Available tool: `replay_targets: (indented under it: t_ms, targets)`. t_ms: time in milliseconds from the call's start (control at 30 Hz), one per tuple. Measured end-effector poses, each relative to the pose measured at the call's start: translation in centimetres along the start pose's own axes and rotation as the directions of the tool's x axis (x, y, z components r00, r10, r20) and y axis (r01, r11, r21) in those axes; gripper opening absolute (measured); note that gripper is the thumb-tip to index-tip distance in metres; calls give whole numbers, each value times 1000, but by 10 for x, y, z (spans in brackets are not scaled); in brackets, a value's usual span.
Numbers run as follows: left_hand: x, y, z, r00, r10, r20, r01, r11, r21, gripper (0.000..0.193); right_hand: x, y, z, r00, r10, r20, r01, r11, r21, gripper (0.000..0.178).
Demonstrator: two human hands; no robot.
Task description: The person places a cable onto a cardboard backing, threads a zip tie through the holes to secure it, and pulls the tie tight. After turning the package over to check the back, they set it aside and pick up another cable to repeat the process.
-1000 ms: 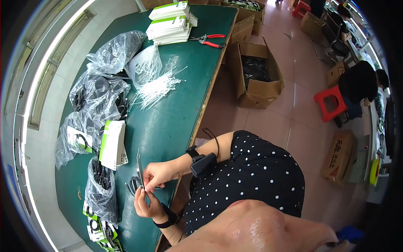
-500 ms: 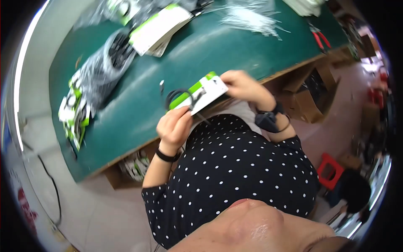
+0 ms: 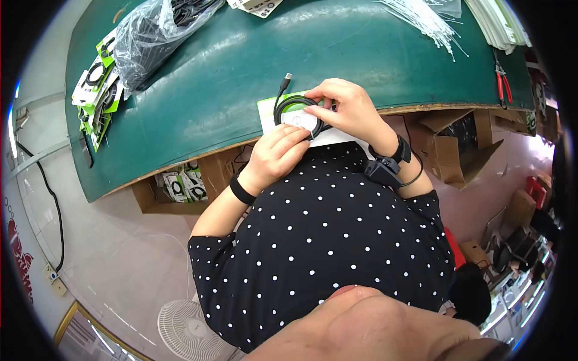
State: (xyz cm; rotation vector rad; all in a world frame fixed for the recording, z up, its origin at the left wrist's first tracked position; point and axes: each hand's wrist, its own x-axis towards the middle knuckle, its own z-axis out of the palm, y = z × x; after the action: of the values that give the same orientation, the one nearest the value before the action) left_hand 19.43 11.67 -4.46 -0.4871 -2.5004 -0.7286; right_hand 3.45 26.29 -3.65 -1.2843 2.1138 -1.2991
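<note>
A coiled black cable (image 3: 279, 107) lies on a white and green backing card (image 3: 267, 113) at the table's near edge. One plug of the cable sticks up past the card's far side. My left hand (image 3: 274, 156) is closed on the card's near left part, with its fingertips pressing the lower side of the coil. From the right, my right hand (image 3: 349, 108) pinches the coil's right side between thumb and forefinger. The undersides of the card and some fingertips are hidden.
On the green table (image 3: 223, 78), a clear bag of black cables (image 3: 147, 45) and several carded cables (image 3: 96, 90) lie left. White cable ties (image 3: 421, 21), a card stack (image 3: 497, 24) and red-handled pliers (image 3: 503, 84) are at the right. Open cardboard boxes (image 3: 460, 147) stand under the edge.
The card has turned to lie flatter, with the coil now facing up. My right hand has moved from the card's right end onto the coil. The view has shifted.
</note>
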Motion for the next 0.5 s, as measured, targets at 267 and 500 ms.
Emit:
replay_targets:
  t_ms: [267, 500]
  targets:
    - [5, 5, 2, 958, -245, -150, 218, 959, -179, 38, -3, 3, -2, 999, 18, -47, -15, 998, 64, 19]
    - [13, -12, 2, 837, -510, -200, 496, 860, -116, 38, -6, 4, -3, 998, -9, -54, 13, 998, 63, 19]
